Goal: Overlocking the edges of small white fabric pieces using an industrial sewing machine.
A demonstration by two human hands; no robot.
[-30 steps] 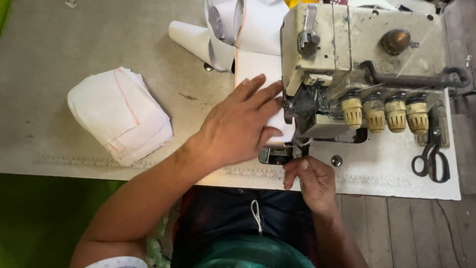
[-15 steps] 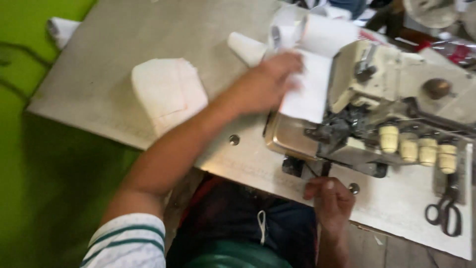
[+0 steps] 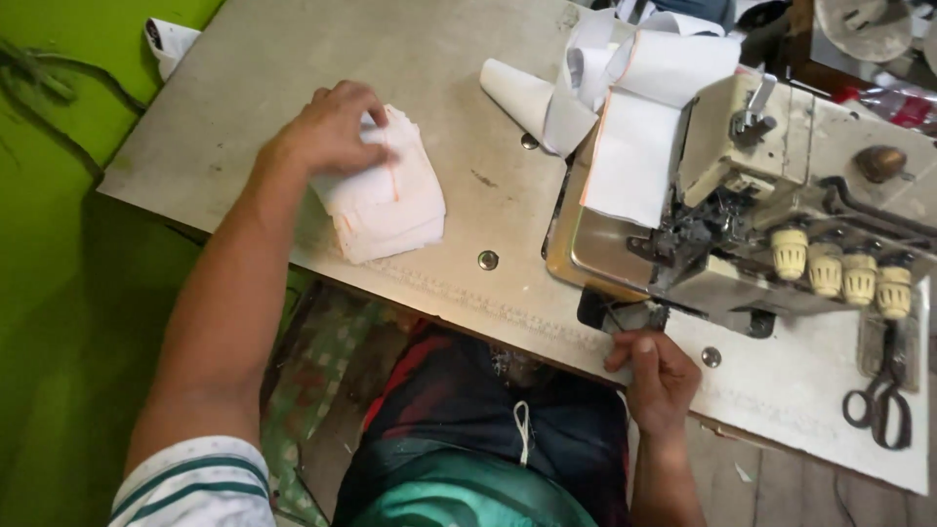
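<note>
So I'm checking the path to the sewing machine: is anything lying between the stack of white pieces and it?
Nothing visible: the left hand rests on the stack of white pieces, and bare table runs to the sewing machine.

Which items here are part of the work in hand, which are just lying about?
In use: left hand on stack of white fabric pieces; right hand at table edge; beige overlock sewing machine; white fabric strip.
Lying about: black scissors.

The folded stack of white cloth pieces (image 3: 388, 200) carries thin orange lines, and the white fabric strip (image 3: 634, 146) at the cream-coloured sewing machine (image 3: 781, 185) has an orange edge too. The worn grey tabletop (image 3: 293, 78) sits beside a bright green wall (image 3: 59, 244) on the left. Black-handled scissors (image 3: 881, 405) lie at the right, and the sleeve (image 3: 195, 478) nearest is white with green stripes.
</note>
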